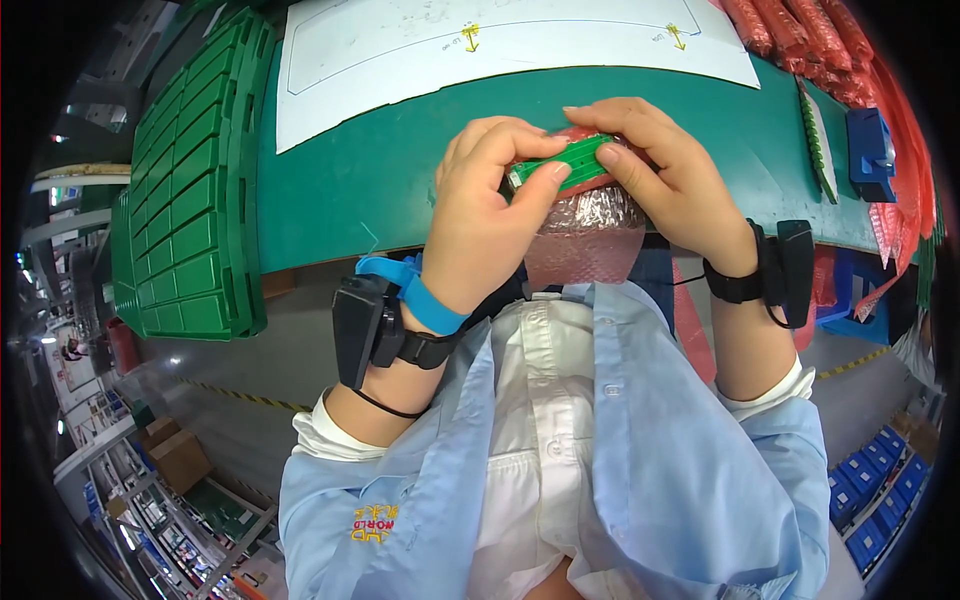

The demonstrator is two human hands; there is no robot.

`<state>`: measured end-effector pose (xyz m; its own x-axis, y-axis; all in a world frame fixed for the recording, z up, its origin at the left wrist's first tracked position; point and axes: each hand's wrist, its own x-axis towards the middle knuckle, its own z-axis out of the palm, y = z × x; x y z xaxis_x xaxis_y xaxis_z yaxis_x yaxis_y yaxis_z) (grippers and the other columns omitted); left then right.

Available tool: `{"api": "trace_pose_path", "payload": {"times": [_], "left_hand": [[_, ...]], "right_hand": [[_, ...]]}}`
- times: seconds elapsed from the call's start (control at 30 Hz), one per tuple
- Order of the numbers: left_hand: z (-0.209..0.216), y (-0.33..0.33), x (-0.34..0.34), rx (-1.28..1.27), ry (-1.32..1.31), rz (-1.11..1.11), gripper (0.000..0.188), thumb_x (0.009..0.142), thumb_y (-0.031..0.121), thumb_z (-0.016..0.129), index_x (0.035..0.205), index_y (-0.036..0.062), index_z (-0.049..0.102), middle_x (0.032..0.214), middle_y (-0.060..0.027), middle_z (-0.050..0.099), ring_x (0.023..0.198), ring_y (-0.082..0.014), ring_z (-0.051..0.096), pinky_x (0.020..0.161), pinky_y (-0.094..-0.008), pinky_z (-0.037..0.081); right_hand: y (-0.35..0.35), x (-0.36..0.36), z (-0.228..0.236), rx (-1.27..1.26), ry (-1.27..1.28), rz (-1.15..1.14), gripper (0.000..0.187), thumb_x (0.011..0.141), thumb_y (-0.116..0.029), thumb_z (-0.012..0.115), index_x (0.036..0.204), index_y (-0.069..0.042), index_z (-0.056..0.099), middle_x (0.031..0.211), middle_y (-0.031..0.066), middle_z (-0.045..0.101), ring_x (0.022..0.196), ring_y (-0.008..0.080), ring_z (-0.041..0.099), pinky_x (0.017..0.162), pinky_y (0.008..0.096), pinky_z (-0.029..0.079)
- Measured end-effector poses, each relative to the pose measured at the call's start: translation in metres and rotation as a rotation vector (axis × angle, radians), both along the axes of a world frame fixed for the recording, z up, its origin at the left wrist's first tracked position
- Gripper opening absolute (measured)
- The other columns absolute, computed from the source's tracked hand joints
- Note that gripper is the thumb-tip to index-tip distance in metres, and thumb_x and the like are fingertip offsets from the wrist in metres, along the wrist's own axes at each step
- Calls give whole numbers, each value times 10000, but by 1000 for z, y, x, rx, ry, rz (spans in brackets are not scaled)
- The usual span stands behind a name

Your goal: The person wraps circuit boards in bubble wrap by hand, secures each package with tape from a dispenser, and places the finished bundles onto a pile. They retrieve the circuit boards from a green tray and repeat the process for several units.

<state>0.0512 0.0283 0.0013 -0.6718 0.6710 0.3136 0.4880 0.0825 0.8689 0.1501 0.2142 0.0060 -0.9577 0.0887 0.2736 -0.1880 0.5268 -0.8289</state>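
Between my two hands is a small green circuit board (pixel 577 166), tilted and raised over the near edge of the table. My left hand (pixel 492 190) grips its left end, thumb on the front face. The right end sits in my right hand (pixel 655 170), with the thumb pressed on the board's face. Pinkish bubble wrap (pixel 585 250) lies behind the board and hangs down toward my lap, its upper part shiny and crumpled. Its far side is hidden by my fingers.
A white drawn sheet (pixel 400 70) lies across the green table (pixel 350 190). Stacked green crates (pixel 185 190) stand at left. At right are another green board (pixel 818 140), a blue holder (pixel 872 155), red bubble-wrap bundles (pixel 800 35) and blue bins (pixel 868 500).
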Motion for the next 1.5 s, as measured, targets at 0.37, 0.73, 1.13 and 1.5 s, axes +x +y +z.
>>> {"api": "trace_pose_path", "payload": {"times": [0.37,0.73,1.13,1.5], "left_hand": [[16,-5,-8,-76,-278,-101,356,788,135,752,1110,81,611,1076,-81,638,1070,-274,578,962,-404,400],[-10,-16,-6,-216,507,257,723,756,172,793,1400,152,467,1359,-128,439,1235,-361,442,1016,-487,339],[-5,-16,-19,-241,584,99,510,811,206,741,1293,171,580,1222,-63,585,1266,-354,453,1043,-498,326],[-8,-8,-31,-181,754,85,390,742,110,761,1106,150,627,1153,-35,612,1213,-328,514,1011,-470,352]], "right_hand": [[4,-25,54,177,-531,126,371,778,-76,677,1134,12,618,989,127,644,928,244,625,823,314,495],[-13,-37,29,739,224,-85,386,671,-40,720,1047,-16,642,931,118,565,905,323,552,792,401,479],[-23,-28,26,716,143,-101,381,703,-59,753,1072,-53,656,940,97,561,928,311,543,814,397,472],[-20,-25,13,648,171,-118,443,708,-4,722,1137,-12,609,1048,149,610,1005,360,584,857,411,481]]}}
